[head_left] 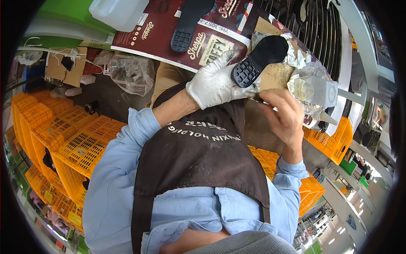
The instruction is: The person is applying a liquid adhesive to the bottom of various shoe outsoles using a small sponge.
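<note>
My left hand (210, 88), in a white work glove, grips a black shoe sole (271, 51) near its heel end. The heel's blocky tread faces up, and the smooth forefoot points away to the upper right. Close beside the heel, my bare right hand (286, 118) is closed in a pinch on a thin, small tool (257, 100), mostly hidden by the fingers. A second black sole (186, 33) lies on the dark red printed cardboard sheet (160, 46) beyond my left hand.
Crumpled white tissue (298, 57) and a translucent plastic container (325, 92) stand at the right on the bench. A white jug (118, 12) sits far left. Orange crates (80, 139) are stacked on the left, with another crate (334, 139) at right. Dark racks (323, 38) rise behind.
</note>
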`<state>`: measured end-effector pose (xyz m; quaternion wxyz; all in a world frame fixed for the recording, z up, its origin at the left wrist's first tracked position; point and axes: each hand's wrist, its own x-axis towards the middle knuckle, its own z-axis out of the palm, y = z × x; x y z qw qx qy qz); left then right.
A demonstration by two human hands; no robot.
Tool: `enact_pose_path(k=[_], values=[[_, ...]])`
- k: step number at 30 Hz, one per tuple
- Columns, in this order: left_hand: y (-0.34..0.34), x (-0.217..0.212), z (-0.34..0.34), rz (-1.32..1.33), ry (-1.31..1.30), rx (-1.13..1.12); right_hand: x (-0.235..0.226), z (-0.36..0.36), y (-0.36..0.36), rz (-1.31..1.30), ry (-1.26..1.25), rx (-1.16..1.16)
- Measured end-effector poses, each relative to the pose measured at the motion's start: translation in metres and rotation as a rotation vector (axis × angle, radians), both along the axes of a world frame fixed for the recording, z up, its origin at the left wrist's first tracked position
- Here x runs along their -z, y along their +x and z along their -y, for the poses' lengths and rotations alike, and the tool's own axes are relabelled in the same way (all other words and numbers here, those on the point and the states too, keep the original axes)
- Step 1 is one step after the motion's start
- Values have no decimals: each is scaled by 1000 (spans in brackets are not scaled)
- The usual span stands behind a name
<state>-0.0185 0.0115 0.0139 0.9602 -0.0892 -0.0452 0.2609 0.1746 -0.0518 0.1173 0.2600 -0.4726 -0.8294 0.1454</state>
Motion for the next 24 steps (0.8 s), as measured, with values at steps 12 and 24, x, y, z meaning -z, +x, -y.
enact_pose_path(k=[12,24], values=[[12,10,0,32,-4,78,13,6,-10,24,86,-51],[29,14,3,546,-194,111,20,9,-17,10,178,73]])
